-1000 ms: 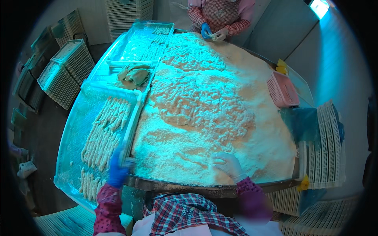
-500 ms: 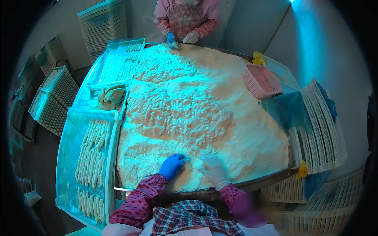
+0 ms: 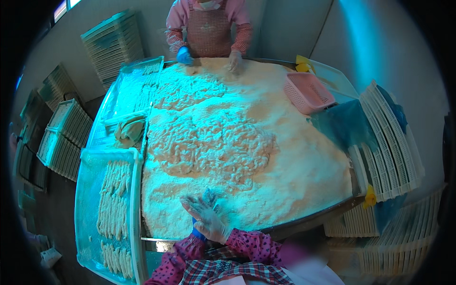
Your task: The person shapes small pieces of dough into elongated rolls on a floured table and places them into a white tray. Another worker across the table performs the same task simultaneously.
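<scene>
My right hand, in a whitish glove, reaches across to the left at the table's near edge, its fingers stretched out. Behind it is my left hand in a blue glove, mostly covered by the right one; only crumb-dusted blue fingertips and a bit of wrist show. The two hands overlap and seem to touch. Just beyond them spreads a thick bed of pale crumbs. Many crumb-coated strips lie heaped in its middle. In the tray at my left, coated strips lie side by side in two groups.
Across the table stands a co-worker with gloved hands at the crumbs. A pink basket and blue plastic sheet sit at the right. Stacked white trays flank the table. A crumpled cloth lies on the left side.
My right hand has come off the crumbs and moved left over my left hand, which has drawn in behind it. The co-worker's hands have moved apart. The view has shifted slightly.
</scene>
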The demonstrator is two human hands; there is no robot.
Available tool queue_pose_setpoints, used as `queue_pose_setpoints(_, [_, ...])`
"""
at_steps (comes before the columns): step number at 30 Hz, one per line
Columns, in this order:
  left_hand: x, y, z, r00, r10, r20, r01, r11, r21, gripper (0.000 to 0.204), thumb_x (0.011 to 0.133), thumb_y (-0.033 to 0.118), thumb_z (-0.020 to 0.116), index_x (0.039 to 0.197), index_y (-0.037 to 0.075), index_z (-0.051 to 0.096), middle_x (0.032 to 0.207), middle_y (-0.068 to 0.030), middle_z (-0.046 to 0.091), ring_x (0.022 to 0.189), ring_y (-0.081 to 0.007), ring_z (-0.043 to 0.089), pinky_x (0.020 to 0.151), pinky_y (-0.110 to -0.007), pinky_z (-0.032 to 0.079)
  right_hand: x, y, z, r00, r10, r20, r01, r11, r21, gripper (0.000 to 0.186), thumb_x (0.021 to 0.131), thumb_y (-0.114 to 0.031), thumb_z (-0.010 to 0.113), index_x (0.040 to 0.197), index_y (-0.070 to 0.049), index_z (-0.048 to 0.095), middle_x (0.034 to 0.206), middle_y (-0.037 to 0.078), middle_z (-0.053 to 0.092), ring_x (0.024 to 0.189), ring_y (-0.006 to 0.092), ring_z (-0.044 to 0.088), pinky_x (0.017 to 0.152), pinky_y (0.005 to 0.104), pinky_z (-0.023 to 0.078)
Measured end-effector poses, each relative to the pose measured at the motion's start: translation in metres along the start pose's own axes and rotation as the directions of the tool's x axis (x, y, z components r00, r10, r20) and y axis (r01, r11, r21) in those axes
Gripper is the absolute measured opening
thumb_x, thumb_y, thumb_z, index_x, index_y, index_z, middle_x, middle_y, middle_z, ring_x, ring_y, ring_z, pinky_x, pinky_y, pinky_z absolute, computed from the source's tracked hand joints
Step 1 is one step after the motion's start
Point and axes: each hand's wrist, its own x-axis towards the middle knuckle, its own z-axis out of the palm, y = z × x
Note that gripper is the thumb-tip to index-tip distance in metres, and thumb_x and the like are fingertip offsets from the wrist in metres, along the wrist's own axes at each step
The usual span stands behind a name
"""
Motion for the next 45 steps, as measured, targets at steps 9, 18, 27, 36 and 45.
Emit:
queue_pose_setpoints(9, [0.123, 0.162, -0.090, 0.560, -0.817, -0.133, 0.805, 0.575, -0.144, 0.044, 0.095, 0.039, 0.044, 0.128, 0.009, 0.045, 0.106, -0.0049, 0.060, 0.085, -0.0194, 0.058, 0.074, -0.034, 0.047, -0.059, 0.109, -0.088, 0.946, 0.323, -0.031, -0.277, 0.752, -0.598, 0.027, 0.073, -0.010, 0.059, 0.099, -0.005, 0.055, 0.099, 0.015, 0.052, 0.096, 0.0337, 0.049, 0.086, 0.0438, 0.039])
queue_pose_setpoints(18, [0.220, 0.490, -0.200, 0.895, 0.341, -0.288, 0.223, 0.217, 0.950, 0.055, 0.094, 0.051, 0.038, 0.134, 0.014, 0.041, 0.120, -0.0080, 0.053, 0.103, -0.0194, 0.050, 0.088, -0.037, 0.042, -0.032, 0.088, -0.078, 0.968, 0.250, -0.019, -0.199, 0.719, -0.666, 0.024, 0.066, -0.004, 0.064, 0.088, -0.005, 0.053, 0.082, 0.011, 0.053, 0.080, 0.0283, 0.052, 0.072, 0.0382, 0.042])
queue_pose_setpoints(27, [0.218, 0.448, -0.228, 0.952, 0.126, -0.278, 0.209, 0.393, 0.895, 0.049, 0.099, 0.033, 0.035, 0.135, 0.001, 0.039, 0.134, -0.0121, 0.046, 0.121, -0.0208, 0.044, 0.102, -0.034, 0.031, -0.001, 0.052, -0.122, 0.834, 0.473, -0.285, -0.330, 0.841, 0.430, 0.014, 0.081, 0.000, 0.051, 0.094, -0.006, 0.050, 0.085, -0.002, 0.048, 0.083, 0.0103, 0.048, 0.076, 0.0272, 0.043])
queue_pose_setpoints(36, [0.150, 0.167, -0.058, 0.443, -0.817, 0.368, -0.619, 0.018, 0.785, 0.079, 0.068, 0.033, 0.077, 0.133, 0.005, 0.040, 0.129, -0.0202, 0.046, 0.119, -0.0355, 0.044, 0.100, -0.042, 0.035, -0.038, 0.032, -0.091, 0.920, 0.311, 0.240, -0.204, 0.901, -0.383, 0.069, 0.068, -0.030, 0.074, 0.128, -0.007, 0.048, 0.122, 0.014, 0.054, 0.112, 0.0304, 0.050, 0.097, 0.0400, 0.039])
queue_pose_setpoints(45, [0.124, 0.052, -0.097, 0.178, -0.921, 0.347, -0.759, 0.096, 0.644, 0.048, 0.075, 0.019, 0.066, 0.121, 0.016, 0.053, 0.106, -0.0105, 0.060, 0.093, -0.0313, 0.056, 0.079, -0.041, 0.047, -0.067, 0.058, -0.108, 0.947, 0.318, 0.032, -0.245, 0.785, -0.569, 0.031, 0.075, -0.018, 0.066, 0.103, -0.006, 0.061, 0.101, 0.010, 0.061, 0.092, 0.0288, 0.055, 0.080, 0.0398, 0.044])
